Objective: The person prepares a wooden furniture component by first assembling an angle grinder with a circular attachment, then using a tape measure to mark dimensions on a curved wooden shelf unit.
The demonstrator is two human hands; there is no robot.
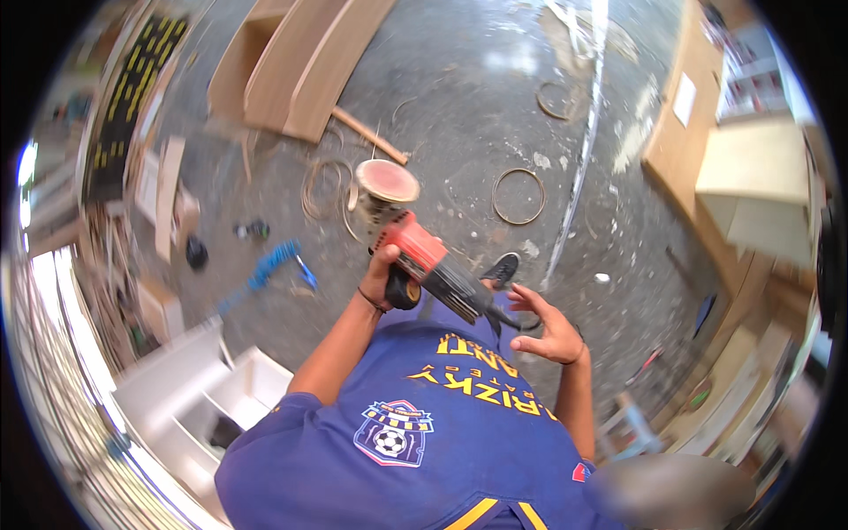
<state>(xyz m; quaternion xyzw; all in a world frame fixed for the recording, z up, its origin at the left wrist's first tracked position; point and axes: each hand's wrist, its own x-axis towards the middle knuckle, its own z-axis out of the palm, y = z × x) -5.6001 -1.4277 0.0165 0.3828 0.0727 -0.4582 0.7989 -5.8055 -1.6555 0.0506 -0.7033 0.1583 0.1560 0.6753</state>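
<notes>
A red and black angle grinder (pixel 415 246) with a round reddish sanding disc (pixel 389 180) is held up in front of my body, disc end away from me. My left hand (pixel 382 276) is closed around it near its head, beside a round black end of a side handle (pixel 404 290). My right hand (pixel 549 329) is open at the grinder's rear end, fingers apart, close to the black power cord (pixel 517 323). Whether its fingertips touch the cord I cannot tell.
Wooden panel furniture (pixel 305 66) stands far left, with a wooden strip (pixel 371 135) by it. A blue coiled air hose (pixel 276 261) and a ring of edging (pixel 518 196) lie on the grey floor. A white cabinet (pixel 252 389) is near left; wooden furniture (pixel 685 132) stands right.
</notes>
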